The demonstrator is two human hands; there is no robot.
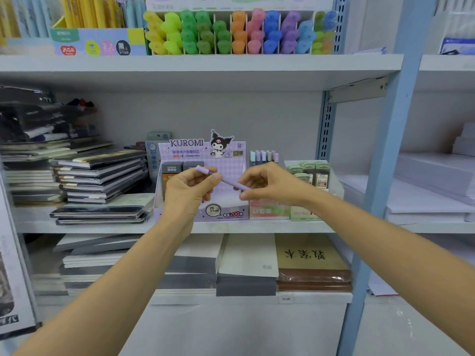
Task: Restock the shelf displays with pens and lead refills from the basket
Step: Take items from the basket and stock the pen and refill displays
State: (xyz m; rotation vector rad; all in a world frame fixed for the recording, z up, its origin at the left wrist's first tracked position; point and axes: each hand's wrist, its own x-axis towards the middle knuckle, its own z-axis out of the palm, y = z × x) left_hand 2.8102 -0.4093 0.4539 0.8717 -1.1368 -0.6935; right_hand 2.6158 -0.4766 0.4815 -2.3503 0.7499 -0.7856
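A slim lilac lead-refill tube (226,180) is held level in front of the purple Kuromi display box (228,165) on the middle shelf. My left hand (189,190) pinches its left end and my right hand (268,185) pinches its right end. Two dark refill packs (171,167) stand in the box's back left corner. Right of the box, a row of pastel tubes (264,156) stands upright. The basket is not in view.
Green-capped refill packs (312,173) fill a small display at the right. Stacked notebooks (100,173) lie left of the box. Highlighters (239,32) line the top shelf. A blue shelf upright (385,160) stands to the right. Paper pads (246,263) sit on the lower shelf.
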